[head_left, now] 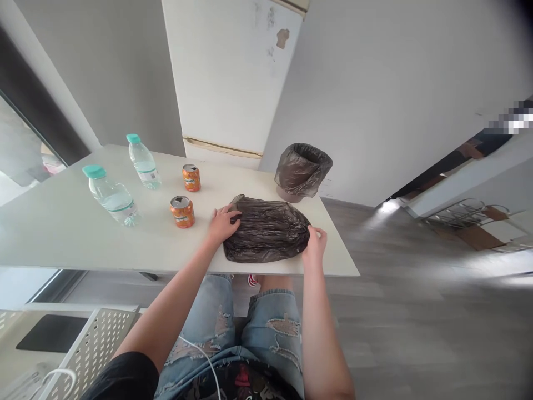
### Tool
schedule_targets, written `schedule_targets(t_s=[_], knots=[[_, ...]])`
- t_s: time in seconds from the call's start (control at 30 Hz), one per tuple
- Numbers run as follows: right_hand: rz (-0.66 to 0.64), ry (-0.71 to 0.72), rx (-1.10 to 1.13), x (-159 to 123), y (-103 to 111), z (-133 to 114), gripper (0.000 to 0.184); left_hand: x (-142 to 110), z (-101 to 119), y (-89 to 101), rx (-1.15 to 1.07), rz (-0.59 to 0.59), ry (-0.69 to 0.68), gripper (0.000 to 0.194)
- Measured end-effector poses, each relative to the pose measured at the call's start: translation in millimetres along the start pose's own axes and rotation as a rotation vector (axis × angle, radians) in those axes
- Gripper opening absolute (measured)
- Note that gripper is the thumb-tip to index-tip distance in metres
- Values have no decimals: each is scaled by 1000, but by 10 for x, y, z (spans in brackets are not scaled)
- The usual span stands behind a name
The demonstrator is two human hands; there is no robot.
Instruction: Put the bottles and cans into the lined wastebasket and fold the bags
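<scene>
A dark, see-through plastic garbage bag (266, 230) lies flattened and wrinkled near the front edge of the white table. My left hand (222, 225) rests on its left edge, thumb and fingers apart, with fingertips touching the plastic. At the opposite end, my right hand (315, 243) pinches the gathered corner of the bag between thumb and fingers. Just behind the bag stands a small trash bin (291, 193), lined with a similar dark bag (302, 169) folded over its rim. An orange soda can (182, 212) is the closest item left of my left hand.
Another orange can (191, 178) stands farther back. Two clear plastic bottles with teal caps, a near one (112, 197) and a far one (142, 162), stand at left on the table (166, 253). Behind it is a white fridge (233, 72); a perforated white rack (104, 339) sits lower left.
</scene>
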State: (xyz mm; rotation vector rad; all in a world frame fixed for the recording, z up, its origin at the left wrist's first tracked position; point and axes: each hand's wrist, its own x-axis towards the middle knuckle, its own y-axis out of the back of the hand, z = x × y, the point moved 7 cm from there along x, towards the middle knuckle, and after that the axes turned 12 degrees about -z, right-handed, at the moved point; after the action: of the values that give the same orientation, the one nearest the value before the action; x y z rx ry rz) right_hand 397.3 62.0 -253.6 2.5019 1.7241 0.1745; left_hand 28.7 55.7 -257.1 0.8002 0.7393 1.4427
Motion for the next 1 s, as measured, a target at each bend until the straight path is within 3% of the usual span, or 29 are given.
schedule_targets(t_s=[0.17, 0.3, 0.37, 0.43, 0.53, 0.6, 0.67, 0.7, 0.8, 0.87, 1.0], knots=[[-43, 118, -93, -206, -199, -355, 42, -19, 3, -7, -2, 0, 2, 38], [-209, 297, -212, -454, -746, -624, 27, -31, -6, -21, -15, 4, -10, 38], [-355, 348, -269, -602, -1078, -689, 27, -33, -15, -32, -17, 5, -15, 38], [-429, 384, -387, -725, -1275, -714, 27, -32, -30, -41, -18, 11, -16, 38], [-245, 428, -637, -767, -1147, -709, 34, -25, -51, -57, -19, 16, -16, 37], [-99, 378, -792, -708, -935, -612, 60, -17, -56, -69, -17, 11, -19, 37], [-148, 280, -915, -611, -833, -415, 82, -10, -55, -75, -14, 5, -17, 37], [-215, 245, -962, -574, -827, -312, 82, -8, -52, -74, -12, 2, -14, 37], [-310, 270, -987, -544, -851, -183, 54, -8, -42, -67, -11, -6, -7, 37], [-242, 322, -930, -563, -822, -257, 49, -16, -35, -60, -13, -9, -6, 37], [-112, 341, -842, -627, -758, -537, 63, -44, -26, -44, -19, -12, -10, 37]])
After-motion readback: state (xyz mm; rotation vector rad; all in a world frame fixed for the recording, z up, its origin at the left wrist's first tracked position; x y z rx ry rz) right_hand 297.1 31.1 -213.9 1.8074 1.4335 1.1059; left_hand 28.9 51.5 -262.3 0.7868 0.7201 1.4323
